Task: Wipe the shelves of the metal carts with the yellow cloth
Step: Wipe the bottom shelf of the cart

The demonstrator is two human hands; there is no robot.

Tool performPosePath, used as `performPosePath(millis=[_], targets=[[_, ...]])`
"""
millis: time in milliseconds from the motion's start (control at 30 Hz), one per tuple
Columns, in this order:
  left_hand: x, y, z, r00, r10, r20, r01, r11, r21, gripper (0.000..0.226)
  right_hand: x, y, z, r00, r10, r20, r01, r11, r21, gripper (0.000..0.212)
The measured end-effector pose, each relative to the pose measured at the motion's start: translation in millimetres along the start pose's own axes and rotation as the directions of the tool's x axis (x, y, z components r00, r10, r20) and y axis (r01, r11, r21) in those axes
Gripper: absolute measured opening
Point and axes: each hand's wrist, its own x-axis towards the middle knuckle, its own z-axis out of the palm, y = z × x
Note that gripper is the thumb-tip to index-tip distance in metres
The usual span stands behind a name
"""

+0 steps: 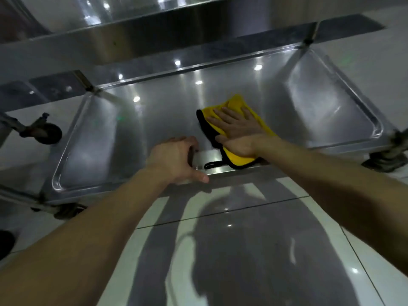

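yellow cloth: on the bottom shelf, by its front edge, right of middle
right hand: flat, fingers spread, pressing the cloth
left hand: curled over the shelf's front rim

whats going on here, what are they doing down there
A person is wiping the bottom shelf of a metal cart. Their right hand lies flat, fingers spread, pressing a yellow cloth with a black edge onto the shelf, right of its middle and near the front edge. Their left hand grips the front rim of the same shelf, fingers curled over it. Another shelf sits above.
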Motion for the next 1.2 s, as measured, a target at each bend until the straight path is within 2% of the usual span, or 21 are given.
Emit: performPosePath(millis=[167, 267, 333, 367, 433, 500, 567, 633, 700, 767, 833, 900, 967, 1067, 1200], targets=[[-4, -5, 15, 0.996, -0.019, -0.087, 0.009, 0.994, -0.112, 0.089, -54, -52, 6, 0.999, 0.052, -0.015, -0.052, 0.999, -0.008, 0.077], [-25, -19, 26, 0.997, 0.024, -0.072, -0.041, 0.966, -0.254, 0.095, -53, -80, 5, 0.998, 0.054, -0.012, -0.054, 0.999, 0.008, 0.078], [-51, -41, 37, 0.983, -0.016, -0.185, -0.048, 0.94, -0.338, 0.094, -52, -75, -2, 0.999, 0.028, 0.032, -0.029, 0.999, 0.038, 0.087], [-64, -58, 44, 0.952, -0.069, -0.299, -0.046, 0.931, -0.361, 0.082, -53, -70, -8, 0.999, 0.011, 0.045, -0.014, 0.998, 0.068, 0.093], [-89, -93, 54, 0.817, -0.242, -0.524, 0.001, 0.909, -0.417, 0.05, -56, -60, -17, 0.999, -0.03, 0.029, 0.027, 0.995, 0.092, 0.103], [-111, -124, 58, 0.652, -0.493, -0.576, 0.122, 0.818, -0.562, 0.038, -59, -51, -22, 0.994, -0.106, 0.012, 0.106, 0.994, 0.0, 0.114], [-126, -145, 61, 0.484, -0.715, -0.505, 0.225, 0.659, -0.717, 0.044, -61, -43, -23, 0.988, -0.146, 0.049, 0.151, 0.984, -0.1, 0.123], [-135, -160, 64, 0.346, -0.837, -0.425, 0.255, 0.52, -0.816, 0.061, -63, -40, -20, 0.988, -0.121, 0.092, 0.132, 0.983, -0.127, 0.13], [-139, -170, 64, 0.249, -0.904, -0.348, 0.264, 0.409, -0.874, 0.079, -65, -41, -13, 0.989, -0.095, 0.117, 0.111, 0.984, -0.138, 0.13], [-140, -182, 63, 0.195, -0.929, -0.316, 0.292, 0.362, -0.885, 0.094, -66, -43, -6, 0.991, -0.089, 0.097, 0.103, 0.984, -0.147, 0.127], [-140, -196, 59, 0.179, -0.939, -0.293, 0.319, 0.337, -0.886, 0.111, -67, -46, -2, 0.994, -0.093, 0.062, 0.101, 0.983, -0.151, 0.125], [-143, -208, 54, 0.214, -0.932, -0.291, 0.3, 0.347, -0.889, 0.126, -67, -47, -1, 0.994, -0.103, 0.037, 0.108, 0.982, -0.154, 0.122], [-148, -218, 54, 0.267, -0.904, -0.334, 0.259, 0.401, -0.879, 0.125, -67, -49, 1, 0.994, -0.106, 0.019, 0.108, 0.982, -0.155, 0.12], [-155, -226, 61, 0.304, -0.876, -0.375, 0.25, 0.453, -0.856, 0.119, -64, -57, 5, 0.996, -0.091, 0.006, 0.09, 0.983, -0.162, 0.118], [-158, -256, 54, 0.279, -0.889, -0.363, 0.198, 0.423, -0.884, 0.114, -57, -69, 10, 0.997, -0.081, -0.017, 0.077, 0.982, -0.171, 0.117]])
